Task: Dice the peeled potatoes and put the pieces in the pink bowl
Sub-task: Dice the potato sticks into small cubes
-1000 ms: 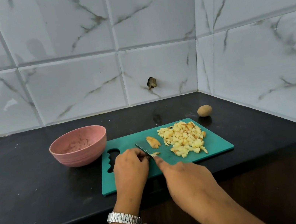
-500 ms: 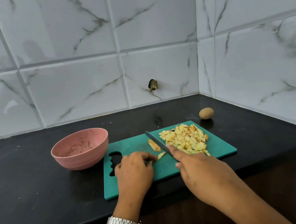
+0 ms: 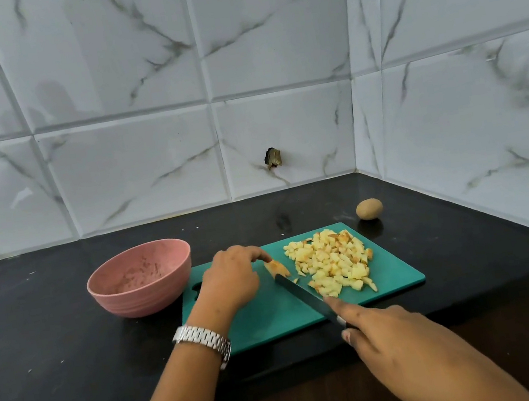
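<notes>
- Holding down the left end of the potato piece (image 3: 277,266), the left hand (image 3: 230,280) lies over the left half of the green cutting board (image 3: 275,320). Its fingers are bent and close together, with the tips on the piece; the thumb is hidden behind the hand.
- The right hand (image 3: 393,343) is at the near edge of the board and is closed round the knife (image 3: 300,291), with the index finger stretched along the back of the blade. The handle is almost fully covered by this hand.
- The blade points toward the potato piece; its tip is just beside that piece. I cannot tell if the edge touches the board.
- The diced potato pile (image 3: 332,265) lies on the right half of the board, near the blade.
- The pink bowl (image 3: 140,279) stands just left of the board. Inside I see only a darker smear, hard to make out.
- The board's handle hole is mostly hidden under the left hand.
- A whole potato (image 3: 369,209) lies behind the far right corner of the board.
- A metal watch (image 3: 205,339) is on the left wrist, over the near left part of the board.
</notes>
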